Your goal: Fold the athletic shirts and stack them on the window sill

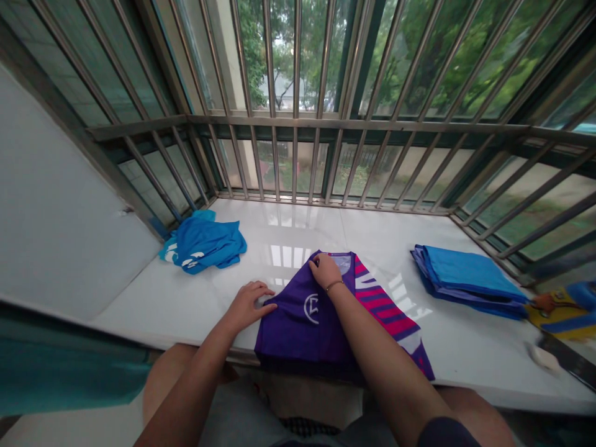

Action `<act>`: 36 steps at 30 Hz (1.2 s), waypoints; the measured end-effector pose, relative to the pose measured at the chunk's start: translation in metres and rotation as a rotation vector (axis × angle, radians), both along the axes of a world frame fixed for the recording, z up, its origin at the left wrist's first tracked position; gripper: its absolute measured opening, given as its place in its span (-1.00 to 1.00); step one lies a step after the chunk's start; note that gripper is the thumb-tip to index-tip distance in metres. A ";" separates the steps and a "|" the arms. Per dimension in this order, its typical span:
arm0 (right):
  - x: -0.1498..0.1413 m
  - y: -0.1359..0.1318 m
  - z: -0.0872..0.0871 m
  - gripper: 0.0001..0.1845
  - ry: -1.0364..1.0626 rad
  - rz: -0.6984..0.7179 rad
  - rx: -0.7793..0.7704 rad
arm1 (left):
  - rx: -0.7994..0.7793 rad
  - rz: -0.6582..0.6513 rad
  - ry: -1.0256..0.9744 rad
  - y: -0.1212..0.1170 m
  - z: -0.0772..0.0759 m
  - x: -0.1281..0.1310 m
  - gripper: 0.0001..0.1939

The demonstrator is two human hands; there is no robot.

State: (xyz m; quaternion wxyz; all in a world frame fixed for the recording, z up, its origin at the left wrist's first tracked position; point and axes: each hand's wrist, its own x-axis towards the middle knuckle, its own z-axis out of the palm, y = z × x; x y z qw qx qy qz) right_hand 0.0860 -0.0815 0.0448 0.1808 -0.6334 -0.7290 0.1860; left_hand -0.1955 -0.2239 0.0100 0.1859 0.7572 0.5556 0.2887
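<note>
A purple jersey (293,332) with a white emblem lies partly folded on the white sill in front of me, its lower part hanging over the front edge. Its pink-and-white striped sleeve (384,304) spreads to the right. My right hand (326,273) reaches across the jersey, fingers curled on the fabric at the shoulder beside the collar; the fingertips are partly hidden. At the left edge of the jersey is my left hand (249,304), thumb touching the cloth and fingers stretched out apart over the sill.
A crumpled blue garment (209,242) lies on the sill (288,217) at the left. Folded blue clothes (470,279) are stacked at the right, beside a yellow-and-blue item (565,310) and a small white object (544,358). Metal window bars (295,155) stand behind.
</note>
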 end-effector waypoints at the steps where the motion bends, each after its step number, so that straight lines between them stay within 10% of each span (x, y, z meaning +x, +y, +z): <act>1: 0.001 0.002 -0.004 -0.82 0.022 0.008 0.003 | -0.010 0.028 0.001 0.003 0.001 0.004 -0.75; 7: 0.014 0.002 -0.025 -0.89 0.143 -0.025 0.041 | -0.014 0.257 0.141 0.033 0.009 0.055 -0.72; 14: 0.038 0.014 -0.035 -0.91 0.235 -0.020 0.060 | 0.154 0.028 0.299 0.026 -0.008 0.109 -0.54; 26: 0.042 0.015 -0.046 -0.57 0.357 0.025 0.049 | 0.215 -0.064 0.302 0.009 -0.014 0.108 -0.59; 36: 0.042 0.015 -0.052 -0.37 0.346 0.188 0.145 | 0.139 0.109 0.369 0.009 -0.011 0.105 -0.58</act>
